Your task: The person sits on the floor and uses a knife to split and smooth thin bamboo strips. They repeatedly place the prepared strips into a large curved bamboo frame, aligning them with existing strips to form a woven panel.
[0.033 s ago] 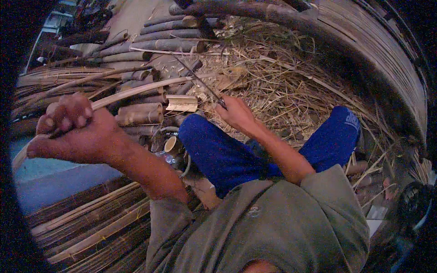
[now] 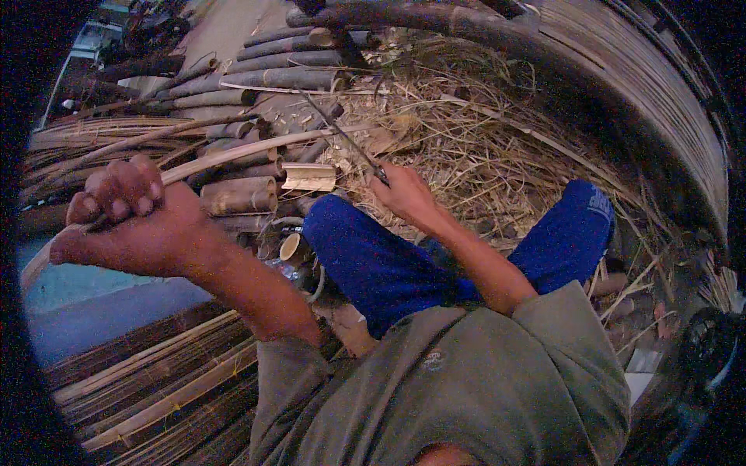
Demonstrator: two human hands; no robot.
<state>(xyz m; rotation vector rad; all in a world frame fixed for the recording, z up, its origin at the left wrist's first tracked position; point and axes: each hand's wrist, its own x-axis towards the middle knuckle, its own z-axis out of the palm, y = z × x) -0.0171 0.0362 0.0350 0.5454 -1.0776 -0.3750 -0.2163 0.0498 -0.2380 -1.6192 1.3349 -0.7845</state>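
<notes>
My left hand (image 2: 124,217) is closed around a long, pale bamboo strip (image 2: 249,149), raised at the left. From this fist the strip slants up and away to the middle, and its other end sticks out behind the hand. In front of my knees, my right hand (image 2: 408,194) grips a knife (image 2: 353,147) by its handle. The long, narrow blade points up and left and crosses the strip near its far end; whether they touch I cannot tell. Beneath the blade lies a heap of shavings and thin bamboo shreds (image 2: 466,132).
Cut bamboo lengths (image 2: 287,78) lie stacked at the far left, with a split bamboo piece (image 2: 309,176) nearer my knee. Bundled strips (image 2: 155,388) fill the lower left beside a blue surface (image 2: 116,307). A thick pole (image 2: 435,17) runs across the back.
My left hand has shifted very slightly up and to the right with the bamboo strip. The knife's blade sits marginally further right; both grips are unchanged.
</notes>
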